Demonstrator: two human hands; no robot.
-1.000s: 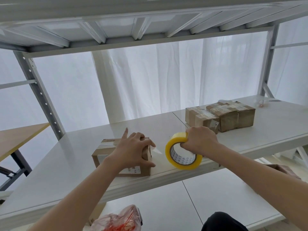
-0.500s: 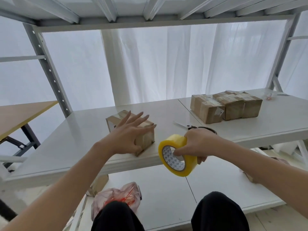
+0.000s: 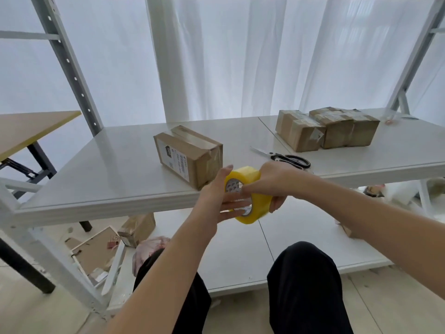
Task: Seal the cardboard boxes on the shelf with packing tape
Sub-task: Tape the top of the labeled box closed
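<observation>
Head | tape roll (image 3: 248, 175) near box (image 3: 187, 155) | scissors (image 3: 284, 158) right | taped boxes (image 3: 337, 131) beyond

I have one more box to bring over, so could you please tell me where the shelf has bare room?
Widest: the shelf left of the lone cardboard box, up to the upright post. A narrower patch lies between that box and the cluster of taped boxes, behind the scissors. Crowded: that cluster.

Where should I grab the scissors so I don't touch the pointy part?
Take the scissors by the black handle loops, coming from the front edge of the shelf on the right. They lie flat and closed, blades pointing left, handles nearest the right hand, which grips the tape roll.
</observation>
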